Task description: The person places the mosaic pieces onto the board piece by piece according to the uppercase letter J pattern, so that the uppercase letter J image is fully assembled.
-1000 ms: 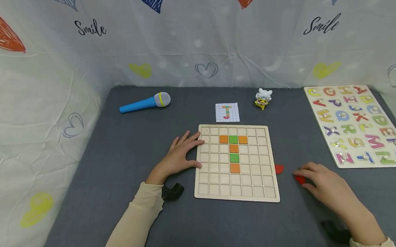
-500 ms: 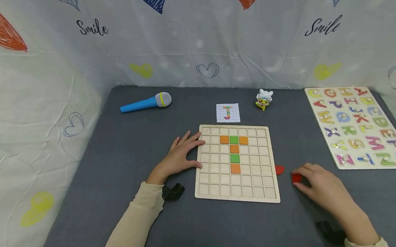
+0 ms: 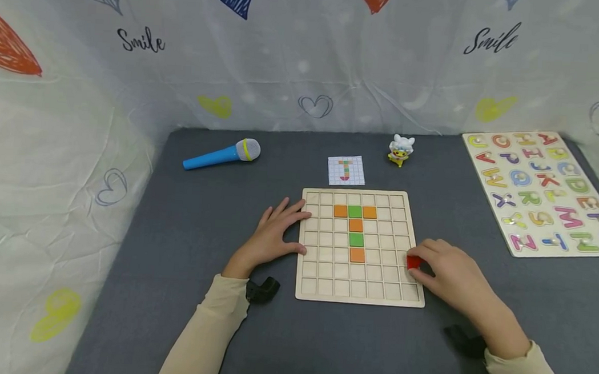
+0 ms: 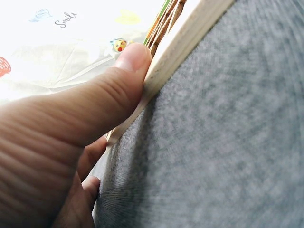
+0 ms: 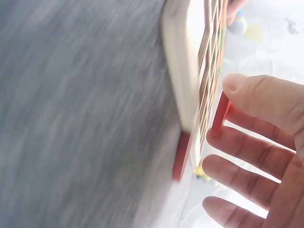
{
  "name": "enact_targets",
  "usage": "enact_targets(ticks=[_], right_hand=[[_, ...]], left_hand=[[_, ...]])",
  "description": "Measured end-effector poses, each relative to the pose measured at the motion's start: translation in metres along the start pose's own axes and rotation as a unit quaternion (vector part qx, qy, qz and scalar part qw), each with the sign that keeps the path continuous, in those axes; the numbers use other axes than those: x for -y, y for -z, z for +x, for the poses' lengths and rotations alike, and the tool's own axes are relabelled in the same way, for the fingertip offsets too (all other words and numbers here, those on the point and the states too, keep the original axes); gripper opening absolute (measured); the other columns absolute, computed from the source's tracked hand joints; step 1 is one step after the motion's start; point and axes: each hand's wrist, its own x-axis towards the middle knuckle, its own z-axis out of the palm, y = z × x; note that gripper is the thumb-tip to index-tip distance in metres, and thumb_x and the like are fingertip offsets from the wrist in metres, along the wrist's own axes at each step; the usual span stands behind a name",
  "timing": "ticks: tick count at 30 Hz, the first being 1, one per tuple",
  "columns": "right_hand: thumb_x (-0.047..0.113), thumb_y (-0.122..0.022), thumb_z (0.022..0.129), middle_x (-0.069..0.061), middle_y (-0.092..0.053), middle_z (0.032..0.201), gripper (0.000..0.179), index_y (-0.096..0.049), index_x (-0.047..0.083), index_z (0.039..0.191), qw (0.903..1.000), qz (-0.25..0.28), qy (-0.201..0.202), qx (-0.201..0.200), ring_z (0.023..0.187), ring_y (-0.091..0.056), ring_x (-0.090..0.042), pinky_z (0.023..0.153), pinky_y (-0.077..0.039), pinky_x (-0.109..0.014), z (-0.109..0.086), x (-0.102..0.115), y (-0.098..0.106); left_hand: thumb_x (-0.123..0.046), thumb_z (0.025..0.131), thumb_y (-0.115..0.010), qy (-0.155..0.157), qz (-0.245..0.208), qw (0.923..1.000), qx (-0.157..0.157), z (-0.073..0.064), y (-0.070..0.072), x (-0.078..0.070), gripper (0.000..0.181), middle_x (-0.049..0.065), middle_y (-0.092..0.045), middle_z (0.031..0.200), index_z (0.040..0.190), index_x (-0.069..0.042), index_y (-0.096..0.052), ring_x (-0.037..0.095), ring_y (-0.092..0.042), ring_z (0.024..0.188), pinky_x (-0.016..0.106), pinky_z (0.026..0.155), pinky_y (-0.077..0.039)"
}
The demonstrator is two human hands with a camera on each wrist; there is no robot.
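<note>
A pale wooden grid board [image 3: 325, 271] lies on the dark cloth, with orange tiles [image 3: 357, 255] and green tiles [image 3: 356, 239] set in a T shape. My left hand [image 3: 270, 237] rests at the board's left edge, its fingers spread and the thumb against the rim. Between thumb and fingertips, my right hand [image 3: 451, 276] pinches a red tile [image 3: 412, 262] over the board's right edge. In the right wrist view that held red tile [image 5: 220, 114] is seen edge-on. A second red tile [image 5: 181, 156] lies against the board's side; the hand hides it in the head view.
Behind the board lies a pattern card [image 3: 346, 170] with a J-like shape. A toy microphone [image 3: 221, 155] is at the back left and a small figurine [image 3: 400, 150] at the back. An alphabet puzzle board [image 3: 546, 196] lies at the right.
My right hand has picked the red tile off the cloth and carried it left to the board's right edge. The left hand stays at the board.
</note>
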Motion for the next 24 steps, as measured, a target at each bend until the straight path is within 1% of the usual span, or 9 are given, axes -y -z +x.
enact_targets(ticks=[5,9,12,15,20,24], right_hand=[[0.019,-0.079,0.072,-0.002,-0.061,0.087,0.026,-0.068,0.008,0.093,0.9999,-0.005,0.011,0.011,0.079,-0.056,-0.019,0.067,-0.047,-0.038,0.011,0.015,-0.007],[0.021,-0.079,0.071,0.0,-0.06,0.083,0.025,-0.068,0.01,0.09,0.9991,-0.012,0.042,0.002,0.075,-0.055,-0.016,0.065,-0.047,-0.035,0.02,0.03,-0.016],[0.021,-0.08,0.07,0.002,-0.059,0.081,0.024,-0.068,0.011,0.089,0.9978,-0.008,0.066,-0.008,0.073,-0.055,-0.015,0.064,-0.047,-0.033,0.026,0.04,-0.02],[0.021,-0.079,0.071,0.003,-0.059,0.081,0.023,-0.069,0.012,0.09,0.9969,-0.002,0.078,-0.011,0.073,-0.054,-0.015,0.063,-0.046,-0.031,0.031,0.049,-0.022],[0.019,-0.078,0.072,0.003,-0.06,0.082,0.022,-0.069,0.013,0.091,0.9971,-0.002,0.075,-0.005,0.072,-0.054,-0.016,0.062,-0.045,-0.031,0.039,0.06,-0.025],[0.019,-0.079,0.07,0.002,-0.061,0.085,0.024,-0.069,0.012,0.09,0.9979,-0.007,0.063,0.008,0.075,-0.054,-0.017,0.065,-0.045,-0.033,0.04,0.067,-0.027]], left_hand=[[-0.041,0.073,-0.074,-0.003,-0.001,1.0,-0.003,0.0,0.0,0.0,0.075,-0.001,-0.02,0.153,0.139,-0.02,-0.044,0.025,-0.005,0.141,0.054,0.109,0.0],[-0.04,0.074,-0.074,-0.005,-0.002,1.0,-0.003,-0.001,0.0,0.001,0.075,0.001,-0.021,0.152,0.139,-0.019,-0.044,0.026,-0.005,0.141,0.055,0.108,0.0],[-0.04,0.074,-0.074,-0.006,-0.001,1.0,-0.002,-0.001,0.001,0.0,0.074,0.001,-0.021,0.152,0.139,-0.019,-0.044,0.026,-0.005,0.141,0.055,0.108,-0.001],[-0.039,0.074,-0.074,-0.004,-0.002,1.0,-0.002,-0.001,0.001,-0.001,0.074,0.001,-0.021,0.153,0.139,-0.019,-0.044,0.026,-0.005,0.141,0.055,0.108,0.0],[-0.039,0.075,-0.074,-0.003,-0.002,1.0,0.002,0.0,0.001,-0.001,0.074,0.001,-0.02,0.153,0.139,-0.019,-0.043,0.026,-0.004,0.141,0.054,0.108,0.0],[-0.039,0.075,-0.074,-0.004,-0.002,1.0,0.002,0.001,0.0,-0.002,0.074,0.001,-0.02,0.153,0.139,-0.019,-0.043,0.026,-0.004,0.141,0.053,0.109,0.001]])
